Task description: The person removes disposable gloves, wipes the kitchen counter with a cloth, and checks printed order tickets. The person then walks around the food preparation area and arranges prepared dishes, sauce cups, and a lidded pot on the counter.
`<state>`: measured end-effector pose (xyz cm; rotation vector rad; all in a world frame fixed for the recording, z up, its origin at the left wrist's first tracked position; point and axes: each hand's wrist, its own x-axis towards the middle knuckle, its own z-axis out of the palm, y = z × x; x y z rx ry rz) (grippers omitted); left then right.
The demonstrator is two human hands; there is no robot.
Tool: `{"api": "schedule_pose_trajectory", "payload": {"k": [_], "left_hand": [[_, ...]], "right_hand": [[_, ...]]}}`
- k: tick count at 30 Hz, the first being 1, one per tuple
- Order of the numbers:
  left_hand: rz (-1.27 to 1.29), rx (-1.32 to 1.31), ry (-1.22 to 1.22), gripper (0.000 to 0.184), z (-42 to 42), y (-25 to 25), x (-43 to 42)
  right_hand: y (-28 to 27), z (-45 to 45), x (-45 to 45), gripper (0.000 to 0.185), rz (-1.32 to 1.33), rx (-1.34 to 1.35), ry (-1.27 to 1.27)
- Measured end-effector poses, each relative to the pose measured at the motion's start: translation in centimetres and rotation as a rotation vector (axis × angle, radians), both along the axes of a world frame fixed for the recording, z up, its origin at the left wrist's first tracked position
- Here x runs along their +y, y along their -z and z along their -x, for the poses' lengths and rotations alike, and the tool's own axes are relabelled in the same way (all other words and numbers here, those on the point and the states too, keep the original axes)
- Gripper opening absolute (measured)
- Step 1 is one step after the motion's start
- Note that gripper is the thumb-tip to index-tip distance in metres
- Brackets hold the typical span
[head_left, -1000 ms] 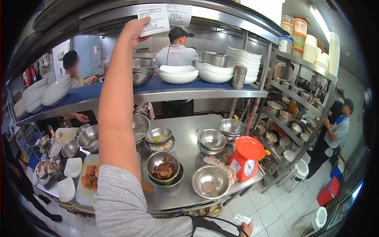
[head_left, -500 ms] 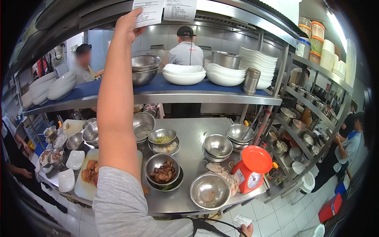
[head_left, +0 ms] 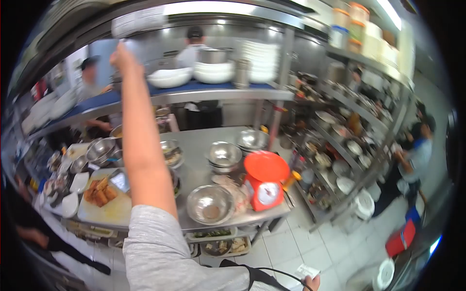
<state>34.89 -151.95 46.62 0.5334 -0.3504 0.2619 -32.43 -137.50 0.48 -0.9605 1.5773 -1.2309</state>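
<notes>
My left hand (head_left: 123, 58) is raised at the upper left, just below printed paper slips (head_left: 138, 23) that hang from the upper metal rail (head_left: 208, 9). Motion blur hides how its fingers are placed, and a gap shows between hand and slips. At the bottom right, my right hand (head_left: 312, 282) pinches a small white slip (head_left: 307, 271). Under my left arm, cut pieces of browned food (head_left: 100, 192) lie on a cutting board (head_left: 111, 212). A steel bowl (head_left: 210, 205) and a red scale (head_left: 266, 191) stand on the metal counter.
White bowls (head_left: 170, 77) and stacked plates (head_left: 263, 60) stand on the blue-covered shelf (head_left: 109, 98). Beyond it are a person in a dark cap (head_left: 194, 46) and another person at left (head_left: 90, 80). Metal racks (head_left: 361, 104) and another person (head_left: 418, 155) are at right.
My left hand has come down and away from the slip it was gripping. The slips stay at the rail. The whole view has shifted, with the scale and bowls further left. My right hand still holds its slip.
</notes>
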Motion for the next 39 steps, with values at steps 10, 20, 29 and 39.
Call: {"api": "schedule_pose_trajectory", "payload": {"k": [10,20,29,39], "left_hand": [[-0.143,-0.463,1.168,0.009,37.6,24.8,-6.9],[-1.105,-0.889,2.444,0.056,70.6,43.6,-16.5],[-1.348,-0.73,2.611,0.034,90.1,46.3,-24.1],[-1.289,-0.847,2.221,0.028,104.2,48.8,-33.2]], "right_hand": [[-3.9,12.1,-4.2,0.027,0.224,-0.405,0.185],[-3.0,22.5,-16.4,0.021,0.155,-0.528,0.131],[-1.4,33.8,-23.6,0.026,-0.102,-0.555,0.125],[3.2,50.8,-36.9,0.038,-0.076,-0.195,-0.049]]}}
